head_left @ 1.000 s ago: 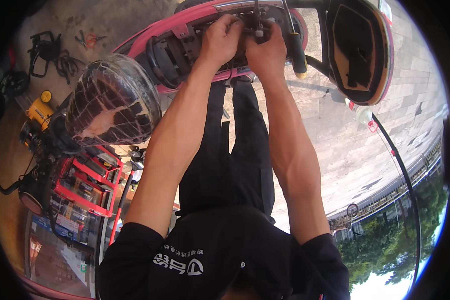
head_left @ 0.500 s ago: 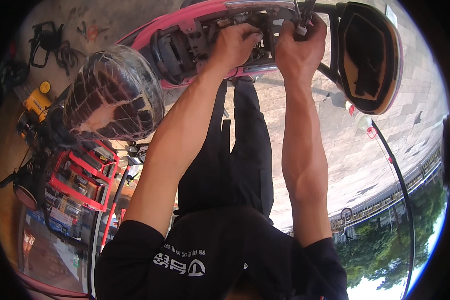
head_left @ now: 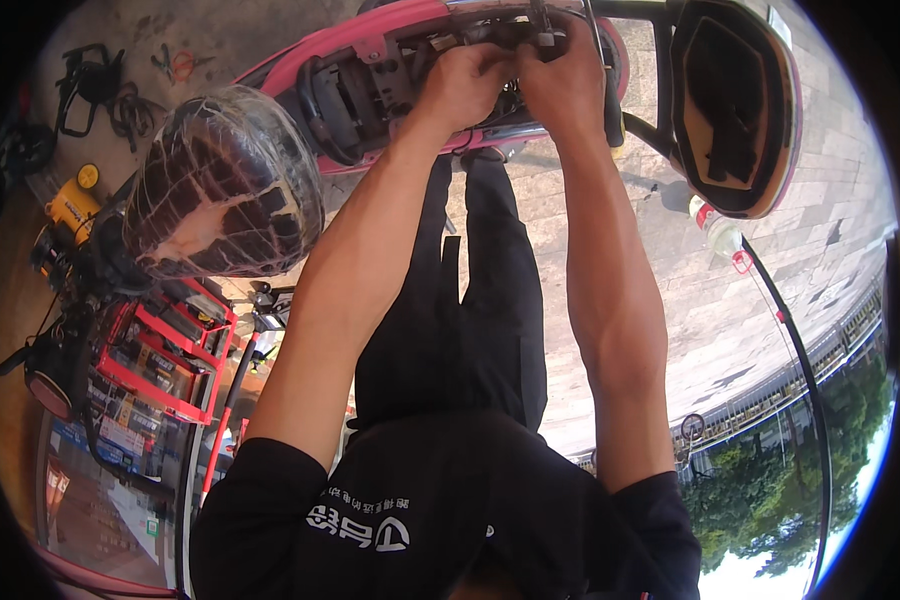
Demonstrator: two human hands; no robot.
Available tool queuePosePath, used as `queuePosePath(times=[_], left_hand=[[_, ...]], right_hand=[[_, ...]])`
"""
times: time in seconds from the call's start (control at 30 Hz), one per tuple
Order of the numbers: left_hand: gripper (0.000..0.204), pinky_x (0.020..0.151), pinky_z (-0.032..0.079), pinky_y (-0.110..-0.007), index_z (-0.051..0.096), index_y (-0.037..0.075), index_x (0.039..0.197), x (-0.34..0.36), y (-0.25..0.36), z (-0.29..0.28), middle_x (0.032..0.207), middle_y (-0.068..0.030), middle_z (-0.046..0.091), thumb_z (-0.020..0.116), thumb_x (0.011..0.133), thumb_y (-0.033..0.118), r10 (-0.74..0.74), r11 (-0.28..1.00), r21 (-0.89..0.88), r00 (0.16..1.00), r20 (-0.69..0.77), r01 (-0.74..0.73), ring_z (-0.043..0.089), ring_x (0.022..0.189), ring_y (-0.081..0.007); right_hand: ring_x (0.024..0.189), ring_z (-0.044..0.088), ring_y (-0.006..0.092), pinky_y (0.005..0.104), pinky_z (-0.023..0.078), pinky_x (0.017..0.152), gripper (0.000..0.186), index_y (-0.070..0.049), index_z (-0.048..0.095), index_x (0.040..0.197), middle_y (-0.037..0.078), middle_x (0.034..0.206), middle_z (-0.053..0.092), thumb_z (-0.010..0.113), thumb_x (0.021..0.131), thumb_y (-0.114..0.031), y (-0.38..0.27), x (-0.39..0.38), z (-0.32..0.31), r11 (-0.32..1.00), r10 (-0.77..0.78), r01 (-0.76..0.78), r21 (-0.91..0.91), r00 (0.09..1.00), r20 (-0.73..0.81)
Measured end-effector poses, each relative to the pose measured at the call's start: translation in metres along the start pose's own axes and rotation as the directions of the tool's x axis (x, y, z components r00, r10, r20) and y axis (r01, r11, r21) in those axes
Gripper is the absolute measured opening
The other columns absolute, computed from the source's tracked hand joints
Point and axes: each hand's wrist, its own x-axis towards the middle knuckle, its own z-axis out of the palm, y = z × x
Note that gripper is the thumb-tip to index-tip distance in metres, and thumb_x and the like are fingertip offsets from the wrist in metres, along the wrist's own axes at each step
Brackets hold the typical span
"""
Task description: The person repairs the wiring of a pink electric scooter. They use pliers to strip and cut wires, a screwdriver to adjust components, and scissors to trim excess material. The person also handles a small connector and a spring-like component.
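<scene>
The pink scooter body [head_left: 335, 55] lies before me at the top of the view, its inner bay of dark brackets and parts [head_left: 390, 90] uncovered. Over that bay my left hand [head_left: 465, 85] is closed in a pinch; whatever its fingertips hold is hidden. My right hand [head_left: 567, 85] is close against it, fingers wrapped round a slim dark piece with a small pale block [head_left: 545, 39], whose kind I cannot make out. Both sets of fingertips nearly meet inside the bay. A curved black bar [head_left: 322, 110] crosses the scooter just left of my left hand.
A plastic-wrapped dark seat-like shape [head_left: 235, 185] stands close to my left forearm. Near my right hand rises a black-framed panel [head_left: 735, 105]. Red-handled pliers [head_left: 182, 66] lie on the floor; a red rack [head_left: 160, 345] is at lower left. A bottle [head_left: 715, 228] is at right.
My right hand has moved left, toward my left hand, bringing the dark piece with the pale block. My left hand has shifted only slightly, still over the bay.
</scene>
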Motion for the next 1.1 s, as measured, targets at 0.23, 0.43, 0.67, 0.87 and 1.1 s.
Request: queuePosePath(times=[0.23, 0.43, 0.67, 0.87, 1.1], left_hand=[[0.019, 0.074, 0.050, -0.025, 0.069, 0.002, 0.104, -0.004, 0.011, 0.000, 0.087, -0.0012, 0.071, 0.065, 0.089, 0.014, -0.018, 0.998, -0.054, 1.000, 0.012, 0.019, 0.064, 0.082, -0.0077], [0.018, 0.075, 0.050, -0.025, 0.070, 0.003, 0.100, -0.013, 0.022, 0.004, 0.087, -0.0018, 0.071, 0.070, 0.085, 0.013, -0.016, 0.998, -0.063, 0.999, 0.036, 0.018, 0.065, 0.082, -0.0086], [0.016, 0.070, 0.050, -0.024, 0.070, 0.002, 0.098, -0.007, 0.014, -0.002, 0.083, -0.0025, 0.070, 0.070, 0.085, 0.012, -0.025, 0.996, -0.081, 0.997, 0.072, 0.031, 0.063, 0.077, -0.0074], [0.016, 0.072, 0.051, -0.024, 0.068, 0.000, 0.098, -0.003, 0.005, -0.001, 0.085, -0.0024, 0.069, 0.070, 0.086, 0.011, -0.045, 0.980, -0.186, 0.992, 0.119, 0.067, 0.063, 0.078, -0.0079], [0.013, 0.078, 0.051, -0.024, 0.066, 0.000, 0.101, -0.006, -0.005, -0.002, 0.092, -0.0032, 0.068, 0.066, 0.088, 0.004, -0.032, 0.906, -0.410, 0.984, 0.176, 0.103, 0.062, 0.085, -0.0086]], right_hand=[[0.088, 0.067, 0.0221, 0.0321, 0.052, 0.079, 0.050, 0.002, 0.052, 0.126, 0.015, 0.103, 0.068, 0.065, 0.080, -0.015, 0.009, -0.010, -0.005, 0.995, 0.071, -0.065, 0.070, 0.993, -0.091], [0.091, 0.067, 0.0205, 0.0311, 0.051, 0.082, 0.045, 0.003, 0.053, 0.120, 0.015, 0.100, 0.068, 0.067, 0.080, -0.014, 0.016, -0.017, -0.005, 0.951, 0.196, -0.172, 0.258, 0.978, -0.066], [0.087, 0.064, 0.0167, 0.0287, 0.050, 0.080, 0.047, 0.006, 0.051, 0.122, 0.012, 0.101, 0.066, 0.067, 0.080, -0.010, 0.021, -0.021, 0.002, 0.893, 0.247, -0.203, 0.402, 0.967, -0.060], [0.086, 0.063, 0.0158, 0.0280, 0.051, 0.076, 0.047, 0.007, 0.050, 0.122, 0.013, 0.101, 0.065, 0.066, 0.081, -0.008, 0.025, -0.021, 0.000, 0.867, 0.235, -0.199, 0.456, 0.972, -0.021], [0.089, 0.061, 0.0155, 0.0281, 0.049, 0.080, 0.044, 0.006, 0.049, 0.121, 0.012, 0.102, 0.063, 0.065, 0.082, -0.007, 0.033, -0.030, 0.004, 0.881, 0.163, -0.110, 0.460, 0.984, -0.077]])
